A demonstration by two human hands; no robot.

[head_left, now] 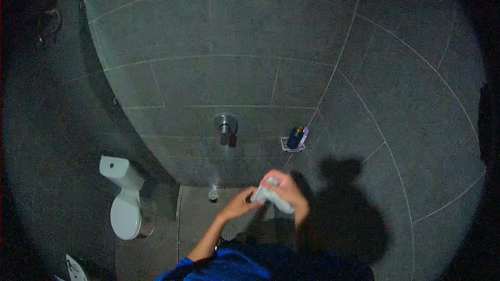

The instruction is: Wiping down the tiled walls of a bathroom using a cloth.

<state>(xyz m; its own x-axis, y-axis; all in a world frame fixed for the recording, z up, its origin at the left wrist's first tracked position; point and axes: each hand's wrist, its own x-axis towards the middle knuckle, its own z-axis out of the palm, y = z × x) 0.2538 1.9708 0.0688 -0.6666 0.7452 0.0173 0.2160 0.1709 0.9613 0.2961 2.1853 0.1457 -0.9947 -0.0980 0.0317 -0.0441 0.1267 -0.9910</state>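
Observation:
A crumpled white cloth (283, 205) is bunched up in front of my body, above the shower floor. My right hand (292, 190) grips it from above, with a fold of it hanging below the palm. From the other side, my left hand (237, 206) pinches the cloth's left end between thumb and fingers. Both hands are slightly blurred, and the fingers behind the cloth are partly hidden.
On the grey tiled wall (242, 86) is a chrome shower valve (225, 127). A small corner rack (292, 149) holds a dark bottle (295, 139) and a purple item (304, 136). Below lies a round floor drain (213, 196). A white toilet (125, 218) stands left, beyond a partition (129, 125).

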